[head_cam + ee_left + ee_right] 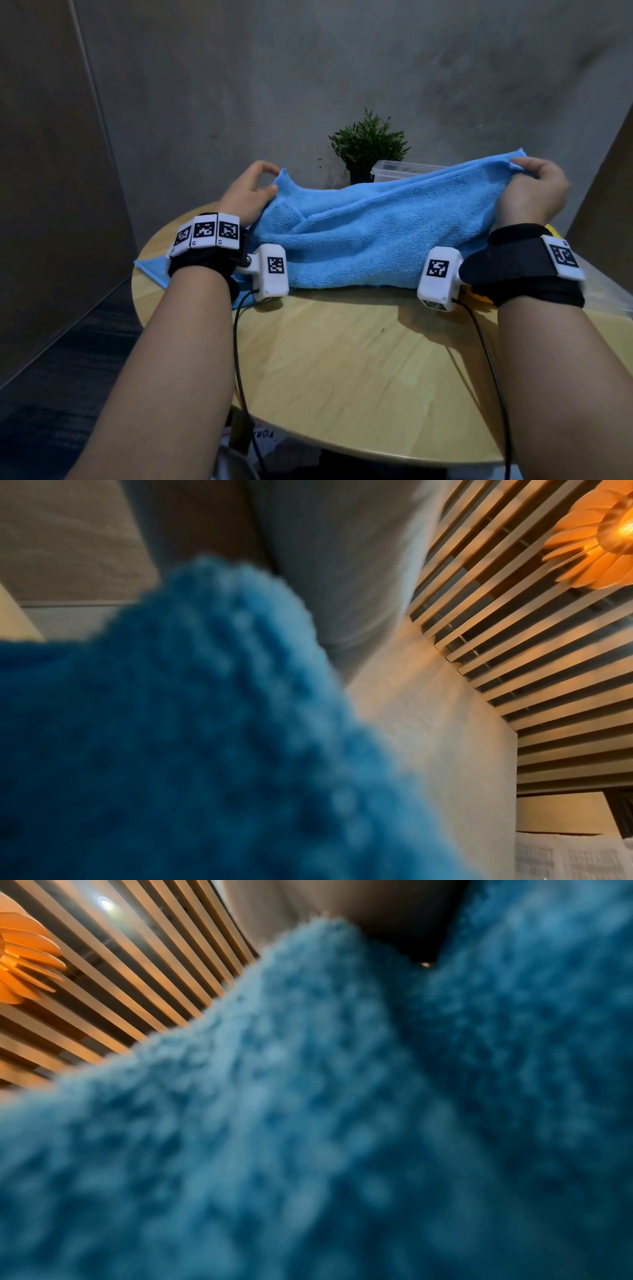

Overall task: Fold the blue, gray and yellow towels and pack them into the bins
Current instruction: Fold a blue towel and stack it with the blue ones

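Note:
The blue towel [370, 233] is lifted at its far edge above the round wooden table [342, 370], its near part still lying on the wood. My left hand [255, 190] pinches the towel's far left corner. My right hand [531, 186] grips the far right corner, held a little higher. A clear plastic bin [394, 170] stands behind the towel, mostly hidden by it. A bit of the yellow towel [553, 230] peeks out behind my right wrist. Both wrist views are filled with blurred blue towel [171, 737] [308, 1123]; no fingers show there.
A small potted plant [368, 144] stands at the table's far edge beside the bin. Grey walls close in behind and at both sides. Cables run from the wrist cameras down over the table's near edge. A slatted ceiling with an orange lamp [599, 534] shows overhead.

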Tool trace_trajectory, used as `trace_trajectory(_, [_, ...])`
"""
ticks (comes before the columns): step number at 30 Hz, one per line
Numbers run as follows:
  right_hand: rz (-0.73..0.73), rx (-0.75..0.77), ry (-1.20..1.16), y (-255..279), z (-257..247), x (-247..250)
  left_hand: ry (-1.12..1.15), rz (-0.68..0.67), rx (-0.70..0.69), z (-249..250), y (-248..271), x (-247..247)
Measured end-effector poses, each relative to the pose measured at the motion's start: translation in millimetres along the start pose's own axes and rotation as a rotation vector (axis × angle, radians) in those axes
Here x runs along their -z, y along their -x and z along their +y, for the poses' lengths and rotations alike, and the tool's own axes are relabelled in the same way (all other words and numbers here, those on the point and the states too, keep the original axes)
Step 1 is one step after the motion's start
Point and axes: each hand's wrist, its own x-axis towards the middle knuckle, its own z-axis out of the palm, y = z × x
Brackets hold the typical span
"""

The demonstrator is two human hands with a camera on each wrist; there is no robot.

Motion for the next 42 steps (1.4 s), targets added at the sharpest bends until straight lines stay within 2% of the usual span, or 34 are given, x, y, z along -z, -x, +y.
trace_trajectory(3, [-0.003, -0.004, -0.001, 1.1, -0.6, 0.1, -0.072, -0.128, -0.032, 4.2, 2.3, 0.7])
trace_trajectory(8, [-0.010, -0.002, 0.007, -0.1, -0.6, -0.1, -0.028, -0.130, 0.069, 8.3, 4.3, -1.3])
trace_trajectory(13, [-0.009, -0.019, -0.015, 1.0, -1.2, 0.8, -0.200, -0.198, 0.096, 5.4, 4.0, 2.1])
trace_trajectory(15, [-0.013, -0.023, -0.027, 0.8, -2.2, 1.6, -0.251, -0.124, 0.073, 1.5, 1.8, 2.8])
trace_trajectory(17, [-0.016, -0.024, -0.039, -0.8, -1.7, 2.4, -0.224, 0.011, 0.032, -0.9, -0.4, 4.0])
trace_trajectory(23, [-0.072, 0.119, -0.037, -3.0, 0.3, 4.6, 0.068, 0.318, -0.070, 2.8, -1.8, 9.0])
trace_trajectory(26, [-0.038, 0.098, -0.088, -5.5, -0.2, 7.0, 0.188, 0.523, -0.034, 0.6, -6.3, 14.2])
trace_trajectory(28, [-0.042, 0.074, -0.129, -4.5, -2.6, 7.6, 0.309, 0.603, -0.035, 0.6, -7.4, 17.5])
trace_trajectory(30, [-0.063, 0.061, -0.169, -4.2, -4.7, 8.4, 0.396, 0.577, -0.079, 2.2, -6.0, 18.8])
trace_trajectory(33, [-0.096, 0.067, -0.218, -5.5, -7.0, 11.1, 0.486, 0.465, -0.147, 4.9, -3.2, 17.2])
trace_trajectory(37, [-0.077, 0.099, -0.255, -6.3, -7.0, 11.9, 0.443, 0.391, -0.155, 6.0, -3.7, 13.9])
trace_trajectory(40, [-0.052, 0.096, -0.239, -7.5, -6.3, 12.1, 0.433, 0.377, -0.154, 5.1, -4.3, 14.3])
trace_trajectory(42, [-0.046, 0.090, -0.219, -8.6, -5.3, 12.7, 0.450, 0.416, -0.152, 5.2, -3.9, 15.7])
